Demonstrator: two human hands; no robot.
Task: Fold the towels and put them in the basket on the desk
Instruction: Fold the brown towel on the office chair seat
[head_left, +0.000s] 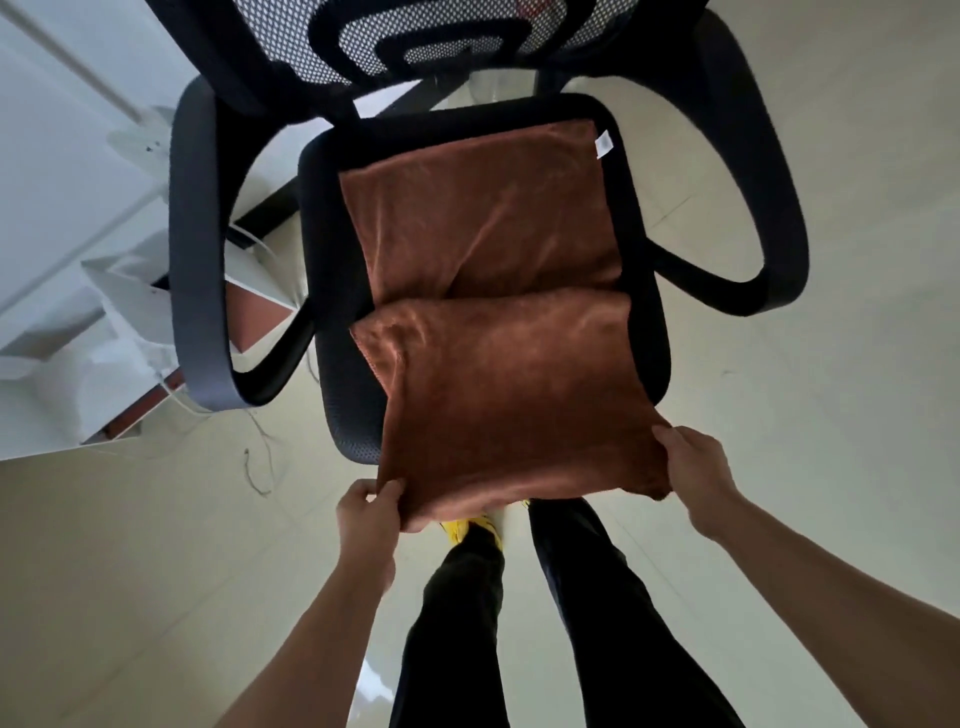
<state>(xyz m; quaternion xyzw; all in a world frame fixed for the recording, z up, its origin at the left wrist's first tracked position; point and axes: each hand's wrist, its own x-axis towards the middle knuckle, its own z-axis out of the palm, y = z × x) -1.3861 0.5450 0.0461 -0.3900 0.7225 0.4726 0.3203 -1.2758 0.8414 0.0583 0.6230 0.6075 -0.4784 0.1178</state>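
Here the rust-brown plush towel (498, 312) lies spread over the black mesh office chair seat (644, 260). The left hand (366, 512) and right hand (693, 465) each pinch a near corner: the folding step. Next, I judge, they carry that edge onto the far one.

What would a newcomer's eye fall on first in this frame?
The brown towel, spread over the seat of a black office chair in mid-frame, with its near edge reaching past the seat front. The left hand and the right hand each grip a near corner of the cloth. A small white tag shows at its far right corner.
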